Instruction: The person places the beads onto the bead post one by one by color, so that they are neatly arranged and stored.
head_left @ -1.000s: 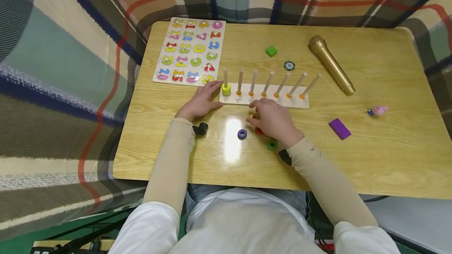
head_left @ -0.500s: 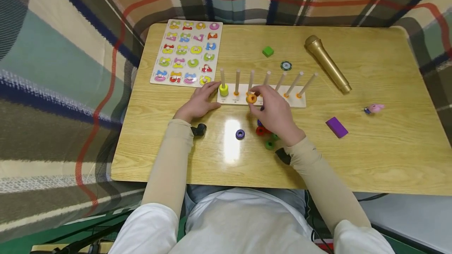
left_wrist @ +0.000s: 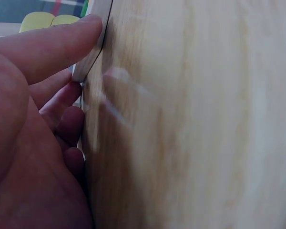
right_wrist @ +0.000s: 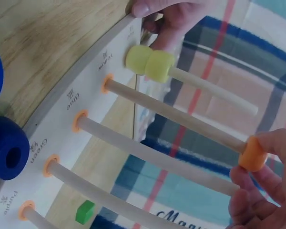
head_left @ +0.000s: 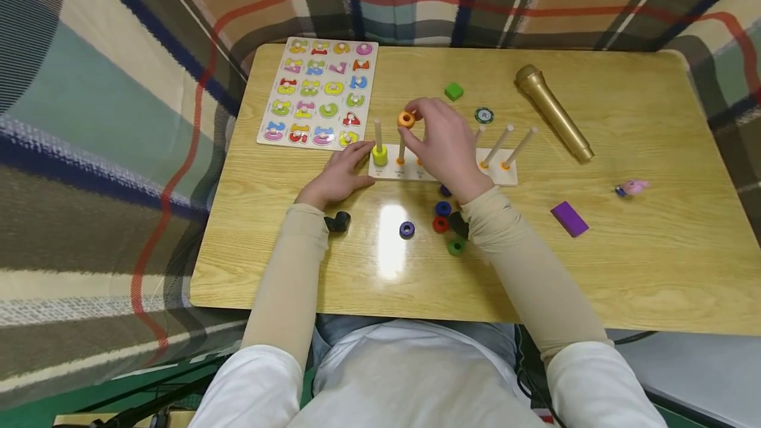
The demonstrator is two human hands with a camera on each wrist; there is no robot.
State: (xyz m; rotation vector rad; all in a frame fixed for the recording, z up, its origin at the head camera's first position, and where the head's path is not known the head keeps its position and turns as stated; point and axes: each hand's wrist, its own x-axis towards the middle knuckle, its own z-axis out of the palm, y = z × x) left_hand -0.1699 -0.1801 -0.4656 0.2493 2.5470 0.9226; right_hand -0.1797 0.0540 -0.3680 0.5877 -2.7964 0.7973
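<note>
We are pinching the orange ring [head_left: 406, 119] in the right hand [head_left: 442, 144] at the peg [right_wrist: 181, 119] tip, the left hand [head_left: 339, 174] lying flat and bracing the peg board [head_left: 502, 176]; a misaligned hole risks jamming or dropping it.

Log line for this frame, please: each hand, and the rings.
right hand: pinches orange ring at second peg tip | left hand: rests against peg board | yellow rings: first peg

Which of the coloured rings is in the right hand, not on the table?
The orange ring, pinched by the right hand at a peg's top. The purple ring, red ring and green ring lie loose.
</note>
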